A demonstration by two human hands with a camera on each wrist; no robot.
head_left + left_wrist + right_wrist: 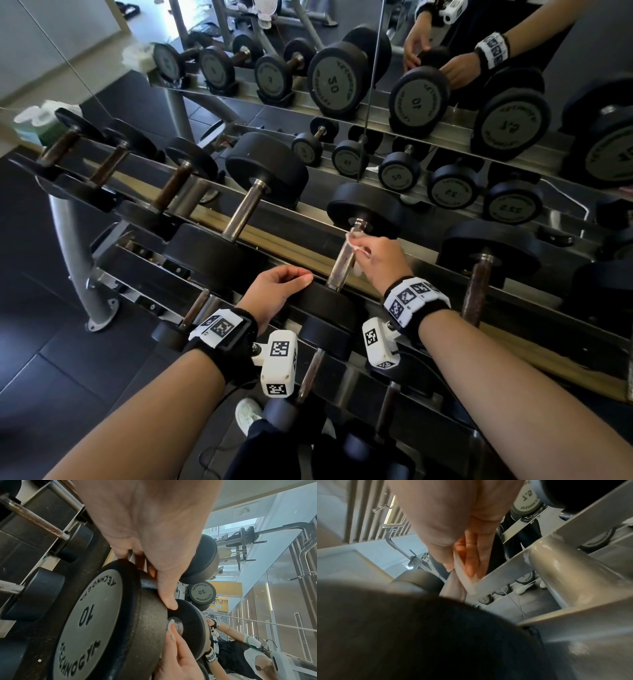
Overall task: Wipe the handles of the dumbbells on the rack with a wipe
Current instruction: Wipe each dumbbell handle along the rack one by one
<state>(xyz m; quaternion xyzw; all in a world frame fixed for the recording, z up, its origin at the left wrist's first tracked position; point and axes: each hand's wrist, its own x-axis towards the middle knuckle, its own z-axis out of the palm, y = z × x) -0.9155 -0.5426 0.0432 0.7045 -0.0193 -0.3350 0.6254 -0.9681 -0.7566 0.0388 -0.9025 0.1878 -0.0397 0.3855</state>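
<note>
My right hand pinches a small white wipe between thumb and fingers and presses it against the far end of a shiny dumbbell handle, right where the bar meets the far black weight. My left hand rests curled over the near weight of the same dumbbell, marked 10, at the front edge of the rack; its fingers bend over the rim and hold nothing else. To the left along the same shelf sit more dumbbells, one with a bright handle and several with rusty brown ones. To the right, just beside my wrist, stands another rusty handle. Behind the rack a mirror doubles the weights and my hands. A lower shelf of dumbbells lies under my forearms. At the far left end of the rack stands a tub of wipes.
</note>
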